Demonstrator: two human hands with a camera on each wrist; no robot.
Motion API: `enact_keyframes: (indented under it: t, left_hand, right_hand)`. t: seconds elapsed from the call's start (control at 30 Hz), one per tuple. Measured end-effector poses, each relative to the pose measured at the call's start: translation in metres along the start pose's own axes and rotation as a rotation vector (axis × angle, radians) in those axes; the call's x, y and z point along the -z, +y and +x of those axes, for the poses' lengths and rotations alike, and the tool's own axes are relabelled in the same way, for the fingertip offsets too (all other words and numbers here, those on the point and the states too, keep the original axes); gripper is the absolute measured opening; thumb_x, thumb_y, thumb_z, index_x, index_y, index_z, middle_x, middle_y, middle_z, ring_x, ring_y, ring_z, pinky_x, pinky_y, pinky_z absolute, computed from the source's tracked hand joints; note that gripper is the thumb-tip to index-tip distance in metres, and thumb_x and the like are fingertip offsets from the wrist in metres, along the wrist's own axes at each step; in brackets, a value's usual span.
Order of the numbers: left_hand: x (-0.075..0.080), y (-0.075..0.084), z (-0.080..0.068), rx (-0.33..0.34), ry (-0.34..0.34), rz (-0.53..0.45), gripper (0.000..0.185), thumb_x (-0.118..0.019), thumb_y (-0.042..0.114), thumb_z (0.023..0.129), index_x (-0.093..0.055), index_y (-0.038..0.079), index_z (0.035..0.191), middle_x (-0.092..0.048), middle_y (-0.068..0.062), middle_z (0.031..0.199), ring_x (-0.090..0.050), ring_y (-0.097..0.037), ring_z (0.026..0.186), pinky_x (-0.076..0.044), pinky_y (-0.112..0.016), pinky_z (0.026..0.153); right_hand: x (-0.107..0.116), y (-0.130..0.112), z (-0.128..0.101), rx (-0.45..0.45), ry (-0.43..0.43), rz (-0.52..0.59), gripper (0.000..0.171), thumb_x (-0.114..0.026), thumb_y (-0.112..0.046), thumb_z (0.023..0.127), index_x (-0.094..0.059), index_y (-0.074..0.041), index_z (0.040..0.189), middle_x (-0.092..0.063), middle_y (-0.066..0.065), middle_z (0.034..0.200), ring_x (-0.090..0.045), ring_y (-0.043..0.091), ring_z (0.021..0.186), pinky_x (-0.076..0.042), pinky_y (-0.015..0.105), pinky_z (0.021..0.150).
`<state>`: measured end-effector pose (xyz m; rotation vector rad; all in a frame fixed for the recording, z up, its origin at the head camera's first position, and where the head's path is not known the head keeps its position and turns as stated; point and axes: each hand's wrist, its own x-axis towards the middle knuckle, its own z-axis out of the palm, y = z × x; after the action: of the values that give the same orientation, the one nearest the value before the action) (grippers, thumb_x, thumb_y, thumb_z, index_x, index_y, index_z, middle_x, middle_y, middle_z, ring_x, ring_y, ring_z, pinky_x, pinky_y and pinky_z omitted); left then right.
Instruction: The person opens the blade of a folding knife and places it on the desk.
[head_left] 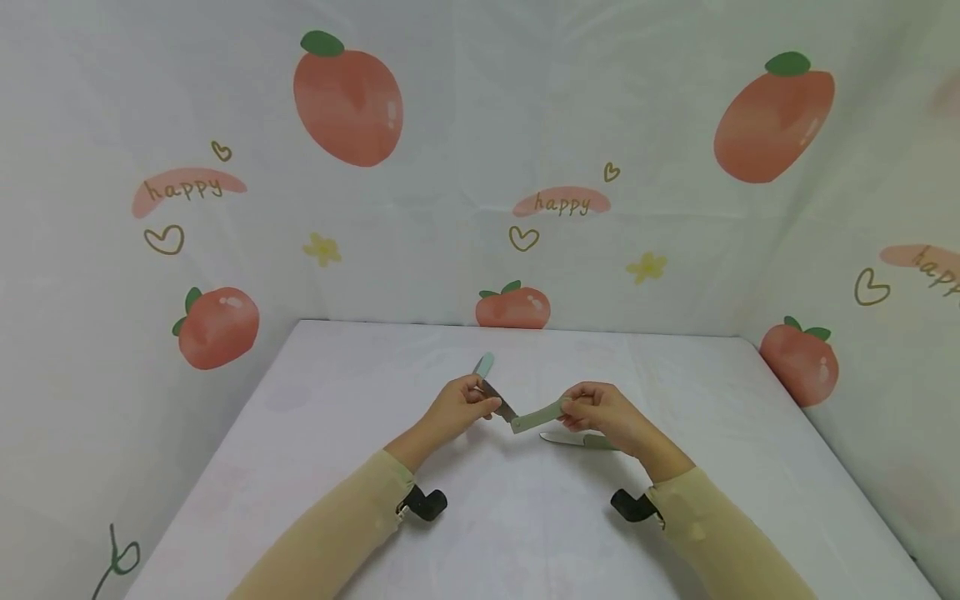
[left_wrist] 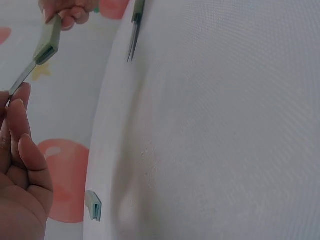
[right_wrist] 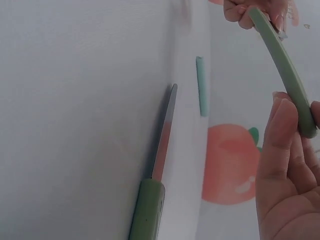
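Observation:
My right hand (head_left: 600,412) grips the green handle (head_left: 536,417) of a small knife held just above the white table (head_left: 360,392). My left hand (head_left: 461,406) pinches that knife's metal blade (head_left: 504,407) between fingertips. In the left wrist view the blade (left_wrist: 22,80) runs from my fingers (left_wrist: 17,112) up to the handle (left_wrist: 47,42). The right wrist view shows the handle (right_wrist: 285,75) in my right hand (right_wrist: 285,170). A second green-handled knife (head_left: 564,438) lies flat on the table under my right hand, and it also shows as the second knife (right_wrist: 162,150). A light blue sheath (head_left: 484,365) lies behind my left hand.
The table is covered in white cloth, and its far edge (head_left: 525,329) meets a backdrop printed with peaches. That backdrop also closes in the left and right sides. The sheath (left_wrist: 93,205) rests near the far edge.

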<state>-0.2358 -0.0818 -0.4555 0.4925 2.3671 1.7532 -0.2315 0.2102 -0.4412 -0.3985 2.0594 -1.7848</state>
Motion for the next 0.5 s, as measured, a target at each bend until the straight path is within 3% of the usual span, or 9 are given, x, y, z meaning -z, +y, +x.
enact_keyframes:
  t: [0.13,0.3,0.5]
  left_hand:
    - [0.0022,-0.0015,0.0004,0.025,-0.03,0.042,0.016,-0.07,0.015,0.094,-0.059,0.005,0.095,-0.074,-0.018,0.088,-0.064,-0.014,0.075,-0.037,-0.029,0.063]
    - [0.0038,-0.003,0.0012,0.05,-0.052,0.055,0.016,-0.071,0.015,0.094,-0.058,0.005,0.096,-0.074,-0.017,0.088,-0.064,-0.013,0.072,-0.037,-0.028,0.062]
    - [0.0046,-0.0065,0.0021,0.047,-0.093,-0.019,0.014,-0.064,0.013,0.099,-0.059,0.0,0.095,-0.075,-0.011,0.084,-0.063,-0.011,0.069,-0.048,-0.032,0.069]
  right_hand:
    - [-0.002,-0.0001,0.0,-0.019,-0.013,-0.055,0.024,-0.065,-0.011,0.098,-0.061,0.01,0.109,-0.071,0.008,0.089,-0.068,0.017,0.082,-0.057,0.032,0.077]
    - [-0.0048,-0.0009,0.0006,-0.053,-0.04,-0.121,0.023,-0.067,-0.014,0.097,-0.064,0.007,0.105,-0.07,0.008,0.087,-0.067,0.025,0.082,-0.057,0.034,0.076]
    - [-0.0036,-0.0035,-0.0005,-0.05,-0.093,-0.174,0.023,-0.067,-0.015,0.097,-0.065,0.007,0.104,-0.07,0.01,0.088,-0.066,0.022,0.081,-0.057,0.035,0.076]
